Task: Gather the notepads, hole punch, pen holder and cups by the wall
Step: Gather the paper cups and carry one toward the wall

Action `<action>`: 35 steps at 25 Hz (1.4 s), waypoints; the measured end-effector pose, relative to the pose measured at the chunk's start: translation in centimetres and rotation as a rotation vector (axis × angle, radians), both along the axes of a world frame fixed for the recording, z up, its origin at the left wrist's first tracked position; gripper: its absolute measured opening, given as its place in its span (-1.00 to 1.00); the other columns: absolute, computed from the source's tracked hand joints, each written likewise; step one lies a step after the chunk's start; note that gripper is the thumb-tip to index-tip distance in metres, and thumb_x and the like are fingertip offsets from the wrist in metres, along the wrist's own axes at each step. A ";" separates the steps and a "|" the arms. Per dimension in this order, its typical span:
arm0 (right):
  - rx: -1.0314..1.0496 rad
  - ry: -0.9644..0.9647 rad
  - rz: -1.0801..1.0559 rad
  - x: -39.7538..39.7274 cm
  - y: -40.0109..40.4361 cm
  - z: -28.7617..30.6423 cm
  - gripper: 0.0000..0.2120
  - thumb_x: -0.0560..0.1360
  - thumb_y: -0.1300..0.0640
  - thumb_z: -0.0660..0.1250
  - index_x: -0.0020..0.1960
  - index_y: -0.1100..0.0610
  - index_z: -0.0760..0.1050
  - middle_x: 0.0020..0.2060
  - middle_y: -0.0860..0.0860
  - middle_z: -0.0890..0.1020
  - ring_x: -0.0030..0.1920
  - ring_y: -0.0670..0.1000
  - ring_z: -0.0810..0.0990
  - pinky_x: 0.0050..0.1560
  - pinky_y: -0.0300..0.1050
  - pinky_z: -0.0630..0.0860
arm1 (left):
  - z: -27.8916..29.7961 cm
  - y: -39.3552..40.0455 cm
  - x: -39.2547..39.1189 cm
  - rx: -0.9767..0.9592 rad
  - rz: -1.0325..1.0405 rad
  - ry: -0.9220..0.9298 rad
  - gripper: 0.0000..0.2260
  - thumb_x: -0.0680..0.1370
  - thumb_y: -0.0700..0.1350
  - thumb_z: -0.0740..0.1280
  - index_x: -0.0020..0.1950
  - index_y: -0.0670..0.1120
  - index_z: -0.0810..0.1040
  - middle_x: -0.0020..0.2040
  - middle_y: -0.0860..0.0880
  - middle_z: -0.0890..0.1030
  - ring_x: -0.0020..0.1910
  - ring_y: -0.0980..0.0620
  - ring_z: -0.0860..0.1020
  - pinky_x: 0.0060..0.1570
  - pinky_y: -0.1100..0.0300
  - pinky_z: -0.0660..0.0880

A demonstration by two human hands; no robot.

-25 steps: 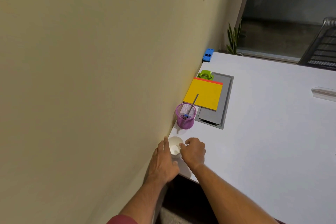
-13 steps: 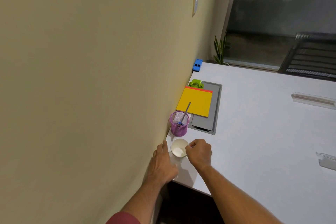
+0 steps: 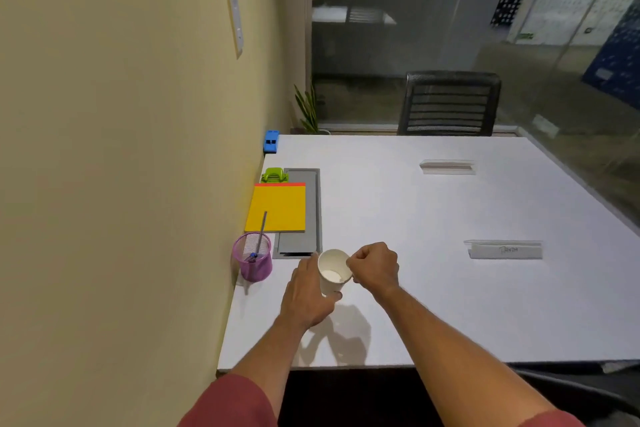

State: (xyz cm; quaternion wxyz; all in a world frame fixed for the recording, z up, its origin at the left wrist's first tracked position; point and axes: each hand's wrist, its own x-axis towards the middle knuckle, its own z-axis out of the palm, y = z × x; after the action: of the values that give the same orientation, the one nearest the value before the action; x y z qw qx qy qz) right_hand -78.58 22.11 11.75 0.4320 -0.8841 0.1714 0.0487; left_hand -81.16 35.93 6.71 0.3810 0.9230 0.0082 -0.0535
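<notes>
Head view, both hands on one cup. The left hand (image 3: 306, 295) wrapped the near-left side of the white paper cup (image 3: 333, 270), its grip clamped on the cup wall with the thumb under the near edge. The right hand (image 3: 374, 267) was curled into a loose fist, its grip pinched together on the cup's right rim. The cup appeared tilted and raised slightly off the white tabletop (image 3: 433, 218), its shadow lying nearer the viewer; whether one cup or a nested stack was held could not be told.

To the left, close to the wall (image 3: 121, 184), stood the purple mesh pen holder (image 3: 252, 262) with a pen in it. Beyond it lay the yellow notepad (image 3: 277, 208), partly over a grey cable tray (image 3: 304, 239), and the green hole punch (image 3: 274, 175) just beyond that. A blue object (image 3: 271, 141) sat farther along the wall.

Step in hand, as judged: placing the cup, the last item lying apart from the row. The next move called for carrying it left and setting it upright near the pen holder, without knocking that holder over.
</notes>
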 end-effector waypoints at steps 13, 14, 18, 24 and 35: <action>0.078 0.000 -0.169 4.1 -16.0 0.9 -0.91 0.29 0.34 0.34 -0.33 0.32 0.62 -0.38 0.18 0.68 -0.39 0.12 0.69 -0.15 0.04 0.68 | 0.5 -15.3 6.3 -0.326 -0.072 0.089 -0.42 0.23 -0.11 0.58 0.21 -0.02 0.49 0.07 0.07 0.58 0.06 0.02 0.55 -0.05 0.21 0.45; 0.090 0.006 -0.169 4.6 -17.3 0.9 -0.92 0.29 0.35 0.35 -0.33 0.32 0.62 -0.36 0.19 0.68 -0.39 0.12 0.68 -0.16 0.05 0.68 | 0.5 -16.6 6.8 -0.342 -0.065 0.104 -0.41 0.22 -0.11 0.59 0.20 -0.01 0.49 0.07 0.06 0.59 0.05 0.03 0.56 -0.05 0.22 0.46; 0.128 0.025 -0.185 6.7 -22.4 0.8 -0.94 0.29 0.36 0.39 -0.30 0.36 0.63 -0.36 0.20 0.67 -0.45 0.07 0.64 -0.24 -0.03 0.68 | 0.2 -21.5 9.1 -0.356 -0.063 0.136 -0.38 0.17 -0.08 0.61 0.18 -0.03 0.48 0.06 0.04 0.61 0.05 0.00 0.58 0.04 0.06 0.56; 0.134 0.030 -0.212 8.6 -28.8 0.1 -0.95 0.29 0.37 0.40 -0.31 0.36 0.63 -0.32 0.27 0.68 -0.42 0.09 0.64 -0.23 -0.01 0.69 | -0.4 -27.6 11.2 -0.344 -0.110 0.126 -0.38 0.15 -0.03 0.59 0.16 -0.02 0.50 0.02 0.07 0.61 0.03 0.01 0.58 -0.03 0.16 0.51; 0.402 -0.017 -0.404 10.6 -35.1 0.3 -0.98 0.32 0.36 0.48 -0.28 0.32 0.65 -0.38 0.15 0.63 -0.42 0.05 0.60 -0.23 -0.12 0.64 | -3.0 -31.0 15.0 -0.246 -0.144 0.075 -0.45 0.21 -0.16 0.61 0.13 -0.08 0.49 0.00 0.03 0.60 -0.04 -0.01 0.55 -0.12 0.20 0.40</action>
State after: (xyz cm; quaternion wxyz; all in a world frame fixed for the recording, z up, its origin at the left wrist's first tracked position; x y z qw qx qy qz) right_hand -67.94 -12.98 12.09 0.6011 -0.7289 0.3275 -0.0131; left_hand -66.16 4.93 3.68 0.4856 0.8650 -0.0502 -0.1156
